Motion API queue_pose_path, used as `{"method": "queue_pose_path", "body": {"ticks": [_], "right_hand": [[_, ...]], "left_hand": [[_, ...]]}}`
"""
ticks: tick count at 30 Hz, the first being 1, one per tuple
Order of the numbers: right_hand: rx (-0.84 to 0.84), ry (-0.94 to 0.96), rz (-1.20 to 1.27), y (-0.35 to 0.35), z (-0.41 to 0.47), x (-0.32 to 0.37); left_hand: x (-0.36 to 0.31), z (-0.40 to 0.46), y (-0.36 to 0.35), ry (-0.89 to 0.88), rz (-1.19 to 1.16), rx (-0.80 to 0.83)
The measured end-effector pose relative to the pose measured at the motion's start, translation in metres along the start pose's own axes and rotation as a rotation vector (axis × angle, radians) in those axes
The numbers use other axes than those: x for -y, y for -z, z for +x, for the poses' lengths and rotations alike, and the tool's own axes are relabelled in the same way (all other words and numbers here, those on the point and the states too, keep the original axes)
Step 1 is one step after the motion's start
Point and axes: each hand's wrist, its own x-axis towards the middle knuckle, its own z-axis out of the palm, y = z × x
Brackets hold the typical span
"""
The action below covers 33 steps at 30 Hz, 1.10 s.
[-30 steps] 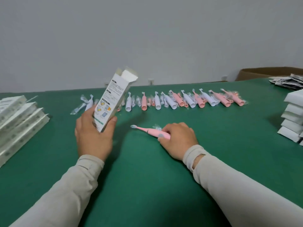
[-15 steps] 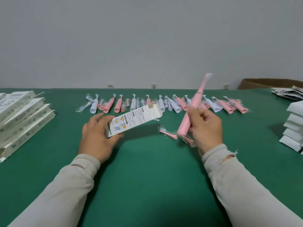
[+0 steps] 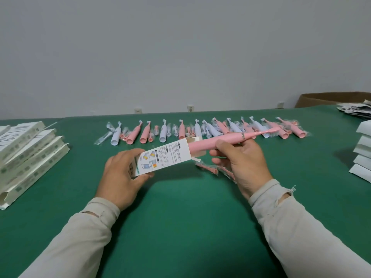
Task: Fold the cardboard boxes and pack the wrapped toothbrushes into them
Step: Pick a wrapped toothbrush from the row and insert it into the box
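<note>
Pink toothbrush [image 3: 224,139] entering box [image 3: 164,157]

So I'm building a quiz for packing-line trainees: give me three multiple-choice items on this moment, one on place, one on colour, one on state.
1. Where are the stacked flat boxes?
A. Table's left edge
B. Table's middle
C. On the floor

2. What colour is the held toothbrush?
A. Blue
B. Pink
C. Green

3. How is the held box?
A. Sealed
B. Crushed
C. Open, toothbrush base entering

Answers:
1 A: the stack sits at far left.
2 B: the right hand grips a pink handle.
3 C: flaps stand open in the left hand.
</note>
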Motion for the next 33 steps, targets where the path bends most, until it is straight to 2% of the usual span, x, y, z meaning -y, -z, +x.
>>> {"method": "queue_pose_path", "body": {"ticks": [2, 6, 7, 9, 12, 14, 17, 20, 26, 33], "right_hand": [[0.078, -0.029, -0.069, 0.000, -0.003, 0.001], [0.234, -0.003, -0.404, -0.005, -0.010, -0.006], [0.203, -0.031, -0.392, -0.007, -0.010, -0.007], [0.054, -0.096, -0.216, -0.006, -0.006, -0.006], [-0.130, -0.091, -0.021, 0.003, 0.005, -0.002], [-0.162, -0.031, -0.021, 0.010, 0.008, -0.001], [-0.167, 0.092, -0.191, 0.014, 0.010, -0.002], [-0.104, 0.134, -0.366, 0.012, 0.009, -0.003], [0.180, 0.189, -0.701, -0.002, -0.008, -0.014], [0.200, 0.277, -0.855, 0.001, -0.009, -0.012]], "left_hand": [[-0.002, 0.000, 0.000, -0.036, -0.012, 0.005], [-0.004, 0.000, -0.002, -0.086, -0.002, 0.015], [-0.004, 0.000, -0.002, -0.082, 0.006, 0.014], [-0.002, 0.001, -0.003, -0.040, 0.017, 0.004], [0.002, 0.001, -0.002, 0.014, 0.011, -0.022], [0.004, 0.001, -0.002, 0.016, 0.025, -0.017], [0.004, 0.001, -0.002, 0.024, 0.033, -0.020], [0.003, 0.001, -0.002, 0.016, 0.032, -0.022], [-0.001, -0.001, -0.002, -0.031, 0.025, 0.027], [-0.001, -0.001, -0.002, -0.006, -0.004, 0.028]]}}
